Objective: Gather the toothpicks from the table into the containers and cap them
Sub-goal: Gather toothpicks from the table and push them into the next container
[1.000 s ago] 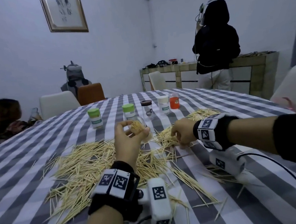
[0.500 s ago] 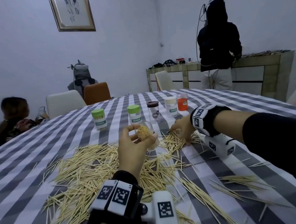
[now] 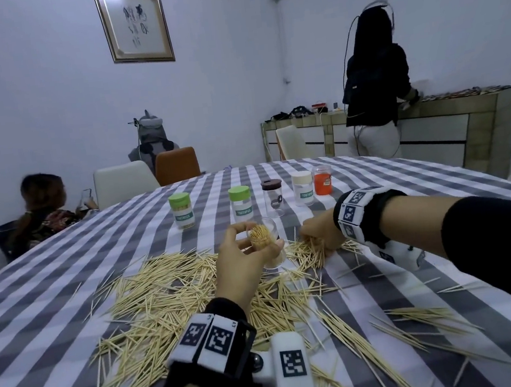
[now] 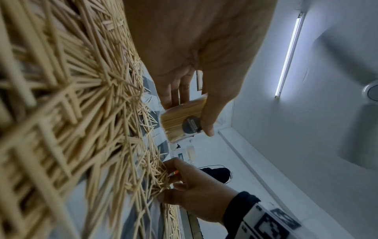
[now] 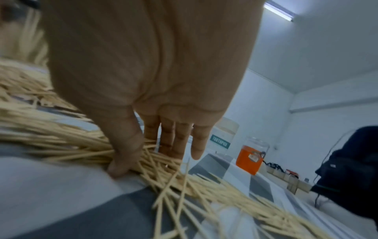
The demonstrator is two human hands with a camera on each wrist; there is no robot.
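Head view, left hand (image 3: 240,267) gripping jar (image 3: 269,248)

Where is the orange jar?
In the head view, the orange jar stands at the right end of the far row, beside the white-capped container.

Clear jar (image 3: 269,242) toothpick-filled, tilted, toothpicks (image 3: 164,297) strewn

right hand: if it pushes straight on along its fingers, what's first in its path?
The right hand already touches the loose toothpicks. Past them, likely the clear container in the left hand; depth is unclear.
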